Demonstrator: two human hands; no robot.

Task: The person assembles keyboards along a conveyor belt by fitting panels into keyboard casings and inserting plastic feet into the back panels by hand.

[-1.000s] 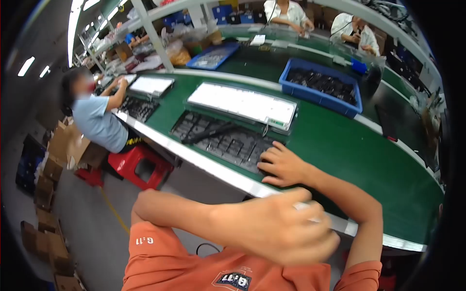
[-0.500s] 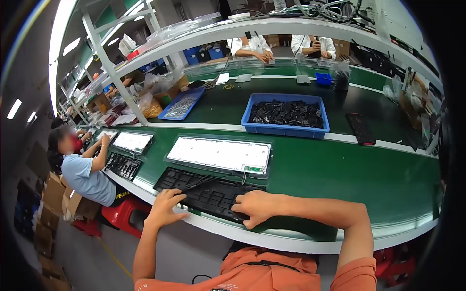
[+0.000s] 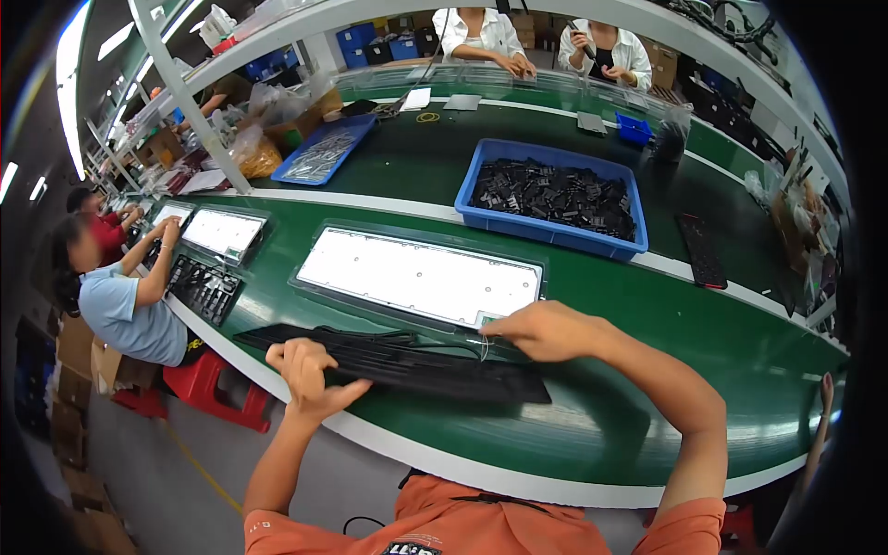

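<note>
Currently supporting tilted black keyboard shell at lower center with left hand, fingers curled over edge, thumb spread; reaching to white panel at center with right hand, fingers bent, hold unclear. Apparently not yet assembled.

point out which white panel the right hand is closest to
The big white panel beyond the tilted black frame: the right hand is at its near right corner, while the other panels lie farther left, near the person in blue.
</note>
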